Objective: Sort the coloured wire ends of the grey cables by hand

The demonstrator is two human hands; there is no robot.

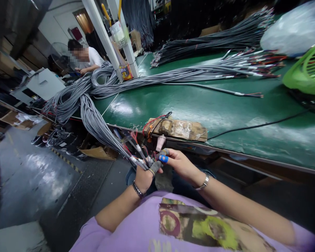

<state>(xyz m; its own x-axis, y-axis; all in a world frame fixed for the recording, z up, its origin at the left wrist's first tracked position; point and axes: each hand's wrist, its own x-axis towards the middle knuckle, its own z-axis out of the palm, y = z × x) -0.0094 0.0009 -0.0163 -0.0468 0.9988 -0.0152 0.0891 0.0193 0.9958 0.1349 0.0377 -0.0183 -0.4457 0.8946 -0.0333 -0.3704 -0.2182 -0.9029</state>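
Observation:
My left hand (145, 176), with a grey cover on a finger, is closed around the stripped ends of several grey cables (102, 122). White sleeves and thin red and dark wires stick up from its grip. My right hand (177, 161) meets it from the right, thumb and finger pinched together at the wire tips; blue tape wraps one digit. Which wire the pinch holds is too small to make out. Just beyond the hands, a wooden block (183, 129) with red and black leads sits at the table edge, a pale pink piece (161, 142) below it.
The green table (225, 112) carries a long bundle of grey cables with bared ends (238, 68), darker cables (212, 43), a plastic bag (296, 28) and a green fan-like object (308, 71). A black cord crosses rightward. Another person (88, 57) sits at the far left. Cardboard (99, 153) lies under the table.

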